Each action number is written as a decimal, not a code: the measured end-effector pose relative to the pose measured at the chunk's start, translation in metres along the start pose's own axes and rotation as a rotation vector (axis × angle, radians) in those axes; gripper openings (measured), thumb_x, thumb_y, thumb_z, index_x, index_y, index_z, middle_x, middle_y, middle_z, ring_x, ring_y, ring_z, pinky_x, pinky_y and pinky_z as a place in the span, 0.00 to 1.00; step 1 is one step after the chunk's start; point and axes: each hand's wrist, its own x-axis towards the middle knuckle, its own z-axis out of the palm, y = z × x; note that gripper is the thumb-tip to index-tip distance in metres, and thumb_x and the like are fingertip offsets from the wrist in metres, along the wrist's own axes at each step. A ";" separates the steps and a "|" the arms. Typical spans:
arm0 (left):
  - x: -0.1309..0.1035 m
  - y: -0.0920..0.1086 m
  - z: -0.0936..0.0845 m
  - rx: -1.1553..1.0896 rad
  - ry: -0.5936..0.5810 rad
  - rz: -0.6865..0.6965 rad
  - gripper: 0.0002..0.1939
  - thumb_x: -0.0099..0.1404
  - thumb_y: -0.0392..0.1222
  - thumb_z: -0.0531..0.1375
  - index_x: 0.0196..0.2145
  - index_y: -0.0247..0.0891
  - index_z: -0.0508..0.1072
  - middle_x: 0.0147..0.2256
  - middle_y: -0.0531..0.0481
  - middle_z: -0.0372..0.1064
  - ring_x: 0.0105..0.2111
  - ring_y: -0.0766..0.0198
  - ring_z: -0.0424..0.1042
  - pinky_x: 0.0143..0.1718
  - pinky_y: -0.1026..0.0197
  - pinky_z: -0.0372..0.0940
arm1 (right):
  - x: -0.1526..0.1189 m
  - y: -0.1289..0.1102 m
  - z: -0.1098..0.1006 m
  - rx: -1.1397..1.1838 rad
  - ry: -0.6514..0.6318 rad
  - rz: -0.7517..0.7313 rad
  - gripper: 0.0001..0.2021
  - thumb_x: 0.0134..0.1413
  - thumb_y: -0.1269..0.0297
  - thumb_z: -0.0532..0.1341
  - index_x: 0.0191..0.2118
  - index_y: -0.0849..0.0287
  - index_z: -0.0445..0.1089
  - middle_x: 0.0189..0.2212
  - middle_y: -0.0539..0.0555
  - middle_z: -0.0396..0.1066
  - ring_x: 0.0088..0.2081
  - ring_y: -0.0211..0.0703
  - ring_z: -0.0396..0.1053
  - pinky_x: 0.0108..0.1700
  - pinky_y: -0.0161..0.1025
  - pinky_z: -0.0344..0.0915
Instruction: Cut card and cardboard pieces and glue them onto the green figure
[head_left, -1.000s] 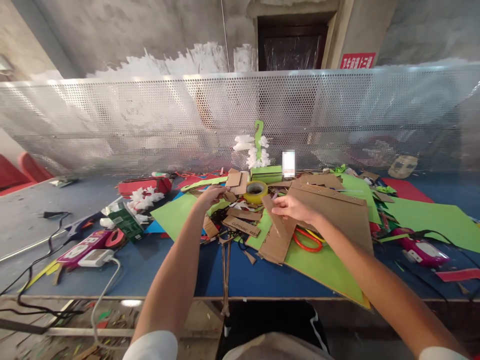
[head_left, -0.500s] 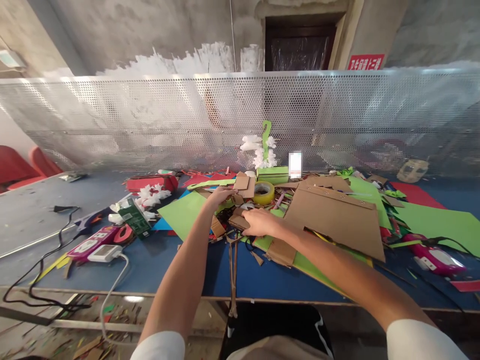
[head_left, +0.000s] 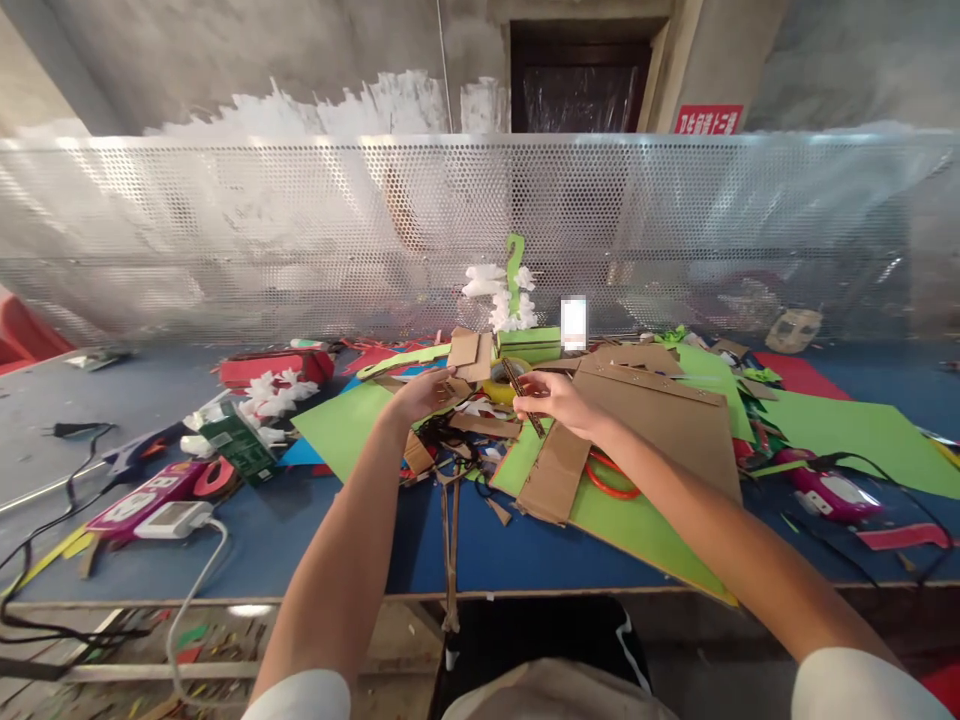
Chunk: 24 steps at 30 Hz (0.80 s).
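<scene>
My left hand (head_left: 421, 395) is closed on a small piece of layered brown cardboard (head_left: 471, 354), held up over the heap. In my right hand (head_left: 561, 402), pinched between thumb and fingers, is a narrow cardboard piece (head_left: 523, 397), seen edge-on with its corrugation showing. Just behind it, a roll of yellow tape (head_left: 498, 383) lies partly hidden. Cardboard scraps (head_left: 484, 425) and dark tangled bits lie below and between the hands. A large flat sheet of cardboard (head_left: 660, 425) rests beside my right forearm.
Green paper (head_left: 345, 425) lies left of the heap, and a green box (head_left: 255, 440) and purple power strip (head_left: 146, 497) sit farther left. A green figure with white tufts (head_left: 514, 285) stands behind. An orange ring (head_left: 611, 478) lies under my right forearm. A perforated metal screen (head_left: 322, 230) borders the table's back.
My right hand has risen from the heap with the narrow cardboard piece in its fingers. My left hand keeps hold of the layered cardboard. The whole view has shifted slightly.
</scene>
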 end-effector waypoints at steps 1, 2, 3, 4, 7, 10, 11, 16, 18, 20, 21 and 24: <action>0.000 0.000 0.002 -0.039 -0.018 -0.013 0.14 0.57 0.44 0.72 0.38 0.40 0.75 0.37 0.45 0.77 0.32 0.62 0.76 0.37 0.58 0.75 | -0.002 0.003 -0.002 0.063 0.033 0.004 0.18 0.50 0.61 0.75 0.45 0.60 0.73 0.37 0.53 0.76 0.35 0.41 0.76 0.46 0.42 0.75; 0.000 0.001 0.003 -0.077 -0.029 -0.027 0.13 0.57 0.44 0.72 0.38 0.40 0.75 0.38 0.45 0.77 0.33 0.61 0.76 0.37 0.59 0.75 | -0.003 0.007 -0.004 0.120 0.060 0.004 0.19 0.48 0.62 0.76 0.45 0.60 0.73 0.37 0.53 0.76 0.35 0.40 0.76 0.47 0.42 0.76; -0.001 0.001 0.004 -0.110 -0.032 -0.040 0.12 0.58 0.43 0.72 0.38 0.40 0.75 0.38 0.44 0.77 0.34 0.60 0.77 0.37 0.59 0.75 | -0.003 0.011 -0.005 0.168 0.081 -0.003 0.20 0.47 0.61 0.76 0.44 0.60 0.74 0.37 0.52 0.76 0.36 0.40 0.77 0.47 0.42 0.76; -0.001 0.001 0.005 -0.134 -0.030 -0.047 0.12 0.58 0.43 0.71 0.37 0.40 0.75 0.38 0.44 0.77 0.34 0.60 0.77 0.37 0.59 0.75 | -0.003 0.014 -0.007 0.204 0.090 -0.014 0.21 0.46 0.61 0.77 0.44 0.60 0.74 0.37 0.52 0.76 0.36 0.40 0.77 0.48 0.42 0.76; -0.004 0.002 0.006 -0.153 -0.034 0.000 0.11 0.59 0.43 0.71 0.37 0.40 0.75 0.36 0.45 0.77 0.35 0.60 0.77 0.39 0.58 0.76 | -0.002 0.022 -0.011 0.227 0.107 -0.050 0.22 0.43 0.57 0.78 0.43 0.60 0.75 0.37 0.53 0.77 0.37 0.41 0.76 0.48 0.43 0.75; -0.010 0.003 0.010 -0.113 -0.067 0.108 0.13 0.59 0.43 0.72 0.39 0.41 0.75 0.39 0.47 0.77 0.36 0.60 0.77 0.44 0.55 0.76 | -0.003 0.024 -0.014 0.217 0.143 -0.074 0.24 0.42 0.55 0.78 0.43 0.60 0.76 0.37 0.54 0.77 0.37 0.42 0.76 0.48 0.44 0.75; -0.012 0.004 0.012 -0.096 -0.078 0.147 0.15 0.58 0.43 0.73 0.41 0.41 0.75 0.41 0.47 0.78 0.37 0.60 0.77 0.44 0.54 0.76 | -0.004 0.024 -0.015 0.216 0.151 -0.083 0.24 0.42 0.54 0.78 0.42 0.60 0.76 0.37 0.54 0.77 0.37 0.42 0.76 0.47 0.43 0.74; -0.020 0.005 0.032 0.007 -0.135 0.332 0.30 0.51 0.44 0.77 0.50 0.39 0.75 0.52 0.43 0.77 0.48 0.54 0.78 0.50 0.54 0.74 | -0.008 0.022 -0.018 0.142 0.166 -0.122 0.24 0.44 0.52 0.77 0.42 0.60 0.74 0.37 0.54 0.77 0.36 0.42 0.75 0.46 0.43 0.73; -0.022 0.004 0.041 0.080 -0.131 0.401 0.32 0.50 0.48 0.78 0.50 0.36 0.75 0.53 0.40 0.77 0.54 0.48 0.76 0.54 0.52 0.72 | -0.010 0.020 -0.022 0.012 0.174 -0.138 0.23 0.48 0.51 0.75 0.45 0.60 0.73 0.41 0.56 0.78 0.38 0.43 0.76 0.46 0.43 0.73; -0.023 0.004 0.049 0.159 -0.117 0.459 0.35 0.48 0.52 0.78 0.50 0.35 0.76 0.54 0.38 0.77 0.57 0.43 0.73 0.57 0.49 0.70 | -0.013 0.017 -0.028 -0.238 0.199 -0.145 0.23 0.52 0.52 0.72 0.49 0.60 0.73 0.46 0.59 0.78 0.41 0.46 0.77 0.48 0.44 0.72; -0.024 0.004 0.051 0.193 -0.112 0.482 0.36 0.48 0.54 0.78 0.50 0.35 0.76 0.54 0.37 0.77 0.58 0.41 0.73 0.57 0.48 0.70 | -0.015 0.015 -0.030 -0.397 0.221 -0.132 0.23 0.53 0.53 0.72 0.51 0.60 0.73 0.48 0.61 0.78 0.44 0.49 0.77 0.48 0.44 0.71; -0.026 0.002 0.055 0.252 -0.099 0.525 0.40 0.48 0.60 0.77 0.52 0.36 0.75 0.54 0.37 0.77 0.58 0.40 0.72 0.57 0.47 0.70 | -0.022 0.010 -0.036 -0.819 0.267 -0.045 0.28 0.55 0.53 0.71 0.58 0.60 0.71 0.52 0.64 0.77 0.51 0.57 0.75 0.48 0.45 0.68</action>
